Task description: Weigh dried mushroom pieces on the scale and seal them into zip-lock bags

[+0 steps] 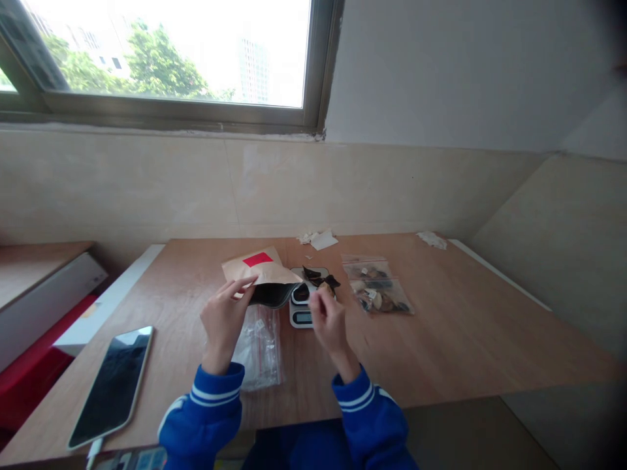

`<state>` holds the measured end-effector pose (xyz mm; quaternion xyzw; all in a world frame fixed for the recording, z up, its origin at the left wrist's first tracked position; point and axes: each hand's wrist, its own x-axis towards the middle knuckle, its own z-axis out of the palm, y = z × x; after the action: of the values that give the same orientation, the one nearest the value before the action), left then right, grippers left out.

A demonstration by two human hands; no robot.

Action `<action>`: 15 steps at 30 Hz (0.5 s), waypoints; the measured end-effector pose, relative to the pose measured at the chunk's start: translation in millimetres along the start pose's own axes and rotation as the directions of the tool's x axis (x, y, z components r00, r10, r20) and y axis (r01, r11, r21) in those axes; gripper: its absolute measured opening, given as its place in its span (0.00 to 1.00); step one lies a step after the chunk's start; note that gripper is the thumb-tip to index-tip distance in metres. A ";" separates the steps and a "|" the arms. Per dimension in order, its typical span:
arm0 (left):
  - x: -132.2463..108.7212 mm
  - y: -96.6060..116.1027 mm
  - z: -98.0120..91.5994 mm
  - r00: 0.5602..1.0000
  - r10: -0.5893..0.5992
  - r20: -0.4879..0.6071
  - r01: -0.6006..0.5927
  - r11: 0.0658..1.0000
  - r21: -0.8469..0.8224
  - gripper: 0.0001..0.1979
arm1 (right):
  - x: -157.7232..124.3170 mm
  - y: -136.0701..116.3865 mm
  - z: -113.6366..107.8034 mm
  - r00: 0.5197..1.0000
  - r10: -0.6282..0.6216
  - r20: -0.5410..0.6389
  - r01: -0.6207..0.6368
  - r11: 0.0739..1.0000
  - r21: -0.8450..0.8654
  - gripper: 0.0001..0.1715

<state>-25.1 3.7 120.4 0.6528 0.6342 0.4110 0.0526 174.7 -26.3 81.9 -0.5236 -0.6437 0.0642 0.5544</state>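
Blue sleeves lead to the left grip pinching a gaping pouch at ten o'clock from the scale, while the right grip, curled closed, contents unclear, seems mid-portioning, probably calling for careful placing next.

Bag: brown paper is looking matt, dark lining smooth. Flat pouch: clear plastic is gleaming. Tabletop: I am seeing smooth wood grain. Tablet screen: gloss is reflecting.

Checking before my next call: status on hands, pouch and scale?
Left hand grips kraft pouch, mouth open. Right hand curled near dark pieces on scale, contents unclear. Pouch and right hand partly block view of scale.
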 end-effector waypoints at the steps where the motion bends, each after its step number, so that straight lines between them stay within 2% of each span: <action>1: -1.8 0.1 0.0 1.000 -0.001 0.003 0.001 1.000 0.000 0.09 | -1.7 -15.3 3.9 0.991 -0.072 0.111 0.070 0.997 0.014 0.18; 3: -6.1 -0.3 -0.6 1.000 -0.006 0.008 0.006 1.000 0.007 0.10 | -2.6 -39.1 14.2 0.942 -0.189 0.276 0.179 0.982 0.060 0.18; 5: -10.8 -1.8 -1.8 1.000 -0.009 0.010 0.009 1.000 0.019 0.10 | -1.6 -50.8 27.0 0.914 -0.217 0.342 0.204 0.976 0.074 0.18; 9: -21.4 -5.2 -2.5 1.000 -0.024 -0.005 0.024 0.999 0.032 0.10 | 0.6 -45.4 54.1 0.905 -0.145 0.399 0.180 0.982 -0.052 0.19; 13: -31.7 -4.4 -0.7 0.998 -0.032 -0.057 0.033 0.999 0.020 0.10 | 6.3 -33.5 75.9 0.868 -0.019 0.496 0.115 0.980 -0.162 0.19; 15: -35.3 -3.1 0.1 0.996 -0.045 -0.072 0.045 0.999 0.004 0.10 | 10.7 -30.3 84.9 0.864 -0.033 0.502 0.134 0.977 -0.168 0.21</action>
<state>-22.5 -26.3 102.0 0.6233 0.6514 0.4311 0.0370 91.9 10.5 76.9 -0.5132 -0.7897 0.1084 0.3182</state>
